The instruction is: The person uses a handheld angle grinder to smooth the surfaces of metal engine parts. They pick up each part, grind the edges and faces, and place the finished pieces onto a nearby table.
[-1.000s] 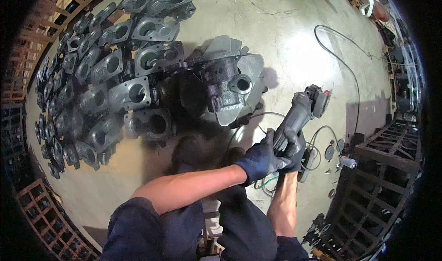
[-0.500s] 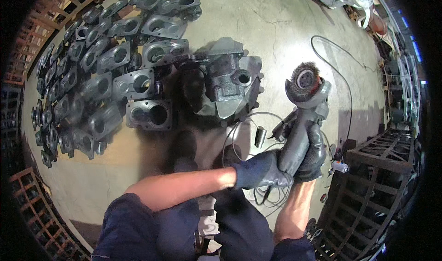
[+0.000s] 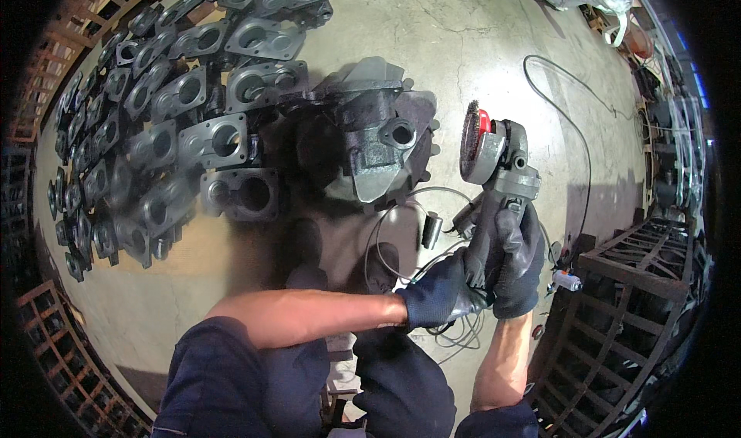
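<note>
Both gloved hands hold an angle grinder [image 3: 515,179] upright, with a round wire brush [image 3: 469,141] at its head. My right hand [image 3: 515,264] wraps around the body just below the gear head. Lower down, my left hand [image 3: 444,293] grips the rear end of the tool. The brush is seen edge-on, facing left, beside a guard and a red part, and touches nothing. To its left a large dark metal casting [image 3: 378,141] with a round side hole rests on other dark parts.
Rows of grey metal castings [image 3: 212,141] cover the left side. A cable [image 3: 567,125] curves across the floor at right, and more cord is coiled below the grinder. A small metal cylinder [image 3: 432,229] lies near my left hand. A metal crate [image 3: 602,330] stands at lower right.
The grinder has turned in my hands, so its brush now faces left instead of up toward me. My right hand has rotated with it; the left keeps its hold on the rear end.
</note>
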A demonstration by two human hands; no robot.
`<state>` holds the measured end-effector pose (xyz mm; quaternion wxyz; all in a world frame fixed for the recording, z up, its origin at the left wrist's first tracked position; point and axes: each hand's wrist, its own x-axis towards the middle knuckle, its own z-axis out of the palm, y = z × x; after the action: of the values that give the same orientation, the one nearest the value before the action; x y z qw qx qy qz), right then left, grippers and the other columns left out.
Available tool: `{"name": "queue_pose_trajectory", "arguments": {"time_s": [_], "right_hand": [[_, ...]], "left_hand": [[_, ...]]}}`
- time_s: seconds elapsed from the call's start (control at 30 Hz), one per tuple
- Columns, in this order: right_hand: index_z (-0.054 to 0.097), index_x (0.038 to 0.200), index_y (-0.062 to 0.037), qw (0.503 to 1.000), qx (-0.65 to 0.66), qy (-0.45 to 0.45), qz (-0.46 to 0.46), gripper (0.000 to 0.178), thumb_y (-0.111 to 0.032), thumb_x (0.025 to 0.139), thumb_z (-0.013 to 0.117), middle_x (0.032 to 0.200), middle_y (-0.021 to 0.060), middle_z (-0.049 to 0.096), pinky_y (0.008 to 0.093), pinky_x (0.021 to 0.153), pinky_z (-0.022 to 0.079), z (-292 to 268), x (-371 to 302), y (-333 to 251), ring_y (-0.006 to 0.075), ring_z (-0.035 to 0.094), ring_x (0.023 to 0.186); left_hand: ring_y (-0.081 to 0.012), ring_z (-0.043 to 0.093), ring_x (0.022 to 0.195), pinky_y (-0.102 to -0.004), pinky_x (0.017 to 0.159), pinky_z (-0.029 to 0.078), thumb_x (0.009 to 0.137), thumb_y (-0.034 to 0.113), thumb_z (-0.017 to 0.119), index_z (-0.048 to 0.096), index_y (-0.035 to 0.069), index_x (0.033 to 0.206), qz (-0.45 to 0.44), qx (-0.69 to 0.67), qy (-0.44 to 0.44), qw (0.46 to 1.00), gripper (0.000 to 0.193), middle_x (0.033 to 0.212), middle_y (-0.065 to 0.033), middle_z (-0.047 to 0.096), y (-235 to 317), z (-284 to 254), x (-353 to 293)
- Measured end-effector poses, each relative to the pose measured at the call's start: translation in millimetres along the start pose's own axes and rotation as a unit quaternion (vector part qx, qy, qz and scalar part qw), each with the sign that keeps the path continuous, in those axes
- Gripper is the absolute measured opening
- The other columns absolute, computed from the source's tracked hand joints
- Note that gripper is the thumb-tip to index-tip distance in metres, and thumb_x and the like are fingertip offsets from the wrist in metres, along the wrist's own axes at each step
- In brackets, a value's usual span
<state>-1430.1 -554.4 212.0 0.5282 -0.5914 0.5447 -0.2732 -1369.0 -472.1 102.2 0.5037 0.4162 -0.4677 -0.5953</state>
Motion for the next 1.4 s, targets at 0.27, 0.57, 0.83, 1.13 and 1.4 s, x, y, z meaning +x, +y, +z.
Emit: {"name": "queue_pose_trajectory", "arguments": {"time_s": [0.27,0.57,0.83,1.13,1.4], "right_hand": [[0.053,0.126,0.0034,0.998,-0.037,0.038,-0.025,0.067,-0.054,0.091,0.063,0.092,0.0084,0.065,0.0302,0.07,0.05,-1.5,6.8,2.0,0.016,0.061,0.082],[0.061,0.125,-0.0014,0.993,-0.102,0.059,0.023,0.053,-0.047,0.102,0.052,0.102,0.0065,0.063,0.032,0.076,0.047,-8.0,8.6,27.8,0.0167,0.057,0.087],[0.06,0.127,-0.0009,0.987,0.12,-0.083,0.066,0.053,-0.044,0.097,0.057,0.109,0.0103,0.065,0.0337,0.087,0.048,-22.8,18.9,30.5,0.0202,0.059,0.098],[0.061,0.114,0.0006,0.966,-0.234,-0.09,0.069,0.05,-0.011,0.067,0.075,0.093,0.0104,0.07,0.0318,0.073,0.054,3.8,29.2,-27.9,0.0189,0.066,0.079],[0.057,0.112,0.0032,0.945,-0.302,-0.125,0.008,0.053,-0.015,0.067,0.077,0.098,0.0188,0.071,0.0365,0.081,0.055,15.9,30.9,-27.1,0.0294,0.071,0.09]], "left_hand": [[-0.0297,0.066,0.096,-0.0389,0.086,0.051,0.074,0.014,0.079,0.053,-0.004,0.121,0.002,-0.08,0.014,0.997,0.057,0.103,-0.0205,0.067,5.8,-1.7,4.3],[-0.0265,0.048,0.132,-0.0412,0.114,0.036,0.078,0.012,0.079,0.04,-0.001,0.145,0.066,-0.222,-0.017,0.973,0.079,0.142,-0.0161,0.053,-8.5,16.4,5.5],[-0.0214,0.064,0.076,-0.0378,0.073,0.051,0.066,0.007,0.076,0.06,0.004,0.089,-0.046,-0.131,0.006,0.99,0.028,0.076,-0.0095,0.065,-1.5,-3.1,2.3],[-0.018,0.063,0.09,-0.0381,0.087,0.051,0.083,0.013,0.075,0.067,0.004,0.098,-0.019,-0.184,-0.096,0.978,0.019,0.093,-0.0086,0.068,28.5,-23.2,10.5],[-0.0241,0.066,0.101,-0.0397,0.091,0.051,0.084,0.014,0.073,0.066,0.001,0.112,0.019,-0.046,-0.059,0.997,0.032,0.107,-0.0141,0.07,8.9,-15.6,11.3]]}}
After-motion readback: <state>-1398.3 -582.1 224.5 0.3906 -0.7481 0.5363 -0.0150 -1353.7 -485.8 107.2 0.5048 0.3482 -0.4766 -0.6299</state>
